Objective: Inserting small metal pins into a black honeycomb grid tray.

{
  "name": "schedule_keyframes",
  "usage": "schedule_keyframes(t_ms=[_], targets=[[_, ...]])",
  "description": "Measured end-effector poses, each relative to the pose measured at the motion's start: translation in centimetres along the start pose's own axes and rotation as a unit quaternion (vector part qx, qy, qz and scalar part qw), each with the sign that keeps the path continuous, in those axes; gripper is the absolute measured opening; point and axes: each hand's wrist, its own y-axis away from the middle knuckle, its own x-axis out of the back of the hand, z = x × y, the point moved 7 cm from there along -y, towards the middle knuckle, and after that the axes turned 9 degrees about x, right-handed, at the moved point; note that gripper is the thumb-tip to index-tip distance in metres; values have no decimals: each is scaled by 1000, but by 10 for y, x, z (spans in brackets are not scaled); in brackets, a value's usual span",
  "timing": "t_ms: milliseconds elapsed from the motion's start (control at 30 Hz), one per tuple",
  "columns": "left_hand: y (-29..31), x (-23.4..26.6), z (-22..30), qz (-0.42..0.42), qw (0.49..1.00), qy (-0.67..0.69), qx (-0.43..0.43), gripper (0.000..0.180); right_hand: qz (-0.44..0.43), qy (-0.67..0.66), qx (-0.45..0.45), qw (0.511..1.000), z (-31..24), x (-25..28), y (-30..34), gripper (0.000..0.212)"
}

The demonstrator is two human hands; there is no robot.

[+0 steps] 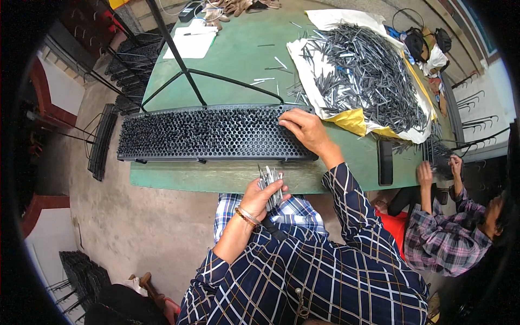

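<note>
My left hand [254, 199], with a beaded bracelet at its wrist, is closed around a bunch of thin silver-grey metal pieces [272, 181], just off the table's near edge. A long black rack [216, 135] full of round holes lies across the table in front of me. Dark pieces stand in many holes over its left and middle parts, while more bare holes show toward the right. Over the right end of the rack, my right hand [307, 129] has its fingers pinched together, pointing down at the holes. Whatever is between those fingertips is hidden.
A white-and-yellow sack [349, 120] on the green table [238, 46] bears a heap of metal pieces [368, 70]. A black phone [385, 162] lies near the right edge. Black rods [187, 70] rise behind the rack. A co-worker [447, 233] sits at right. Papers [192, 43] lie far left.
</note>
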Motion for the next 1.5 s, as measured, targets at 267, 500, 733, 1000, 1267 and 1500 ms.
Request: schedule_keyframes(t_ms=[267,500,733,1000,1267,1500], targets=[[-1,1,-1,0,1000,-8,0,24,7,101,18,995,-10,-10,6,16],[2,-3,2,-2,1000,8,-5,24,109,-10,-109,988,-10,10,14,13],[3,-6,32,21,991,-15,-134,23,-84,-292,-284,909,-36,-30,50,18],[-4,-6,24,51,990,1,-129,24,11,-326,-348,879,-24,-19,62,13],[-10,-11,16,34,996,14,-80,23,164,-202,-277,925,17,21,31,17],[-8,-8,9,32,998,-6,-57,25,145,-37,-143,978,18,24,18,12]])
